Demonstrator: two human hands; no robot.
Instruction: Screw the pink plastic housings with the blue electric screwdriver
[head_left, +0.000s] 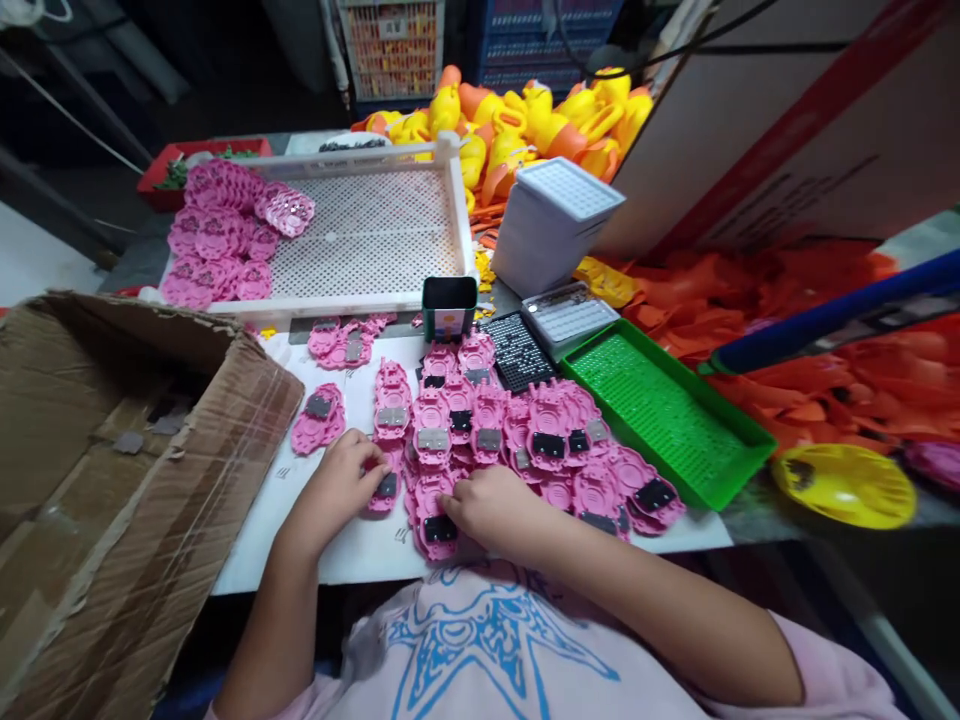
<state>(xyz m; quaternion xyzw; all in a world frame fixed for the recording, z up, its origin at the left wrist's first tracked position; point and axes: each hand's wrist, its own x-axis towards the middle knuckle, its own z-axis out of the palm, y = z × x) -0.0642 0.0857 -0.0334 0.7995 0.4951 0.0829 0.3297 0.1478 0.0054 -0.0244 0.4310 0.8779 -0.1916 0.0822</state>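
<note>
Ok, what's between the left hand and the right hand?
In the head view, pink pieces lie between the left hand and the right hand; that stretch isn't bare.

Tabletop (759, 502): grey, partly covered by white paper sheet (352, 550) bearing small dark marks. On sheet: pink plastic pieces (488, 410) in overlapping rows. Far left: white perforated plastic tray (367, 230). Right: green rectangular plastic tray (739, 468), round yellow plastic dish (862, 490) just beyond.
</note>
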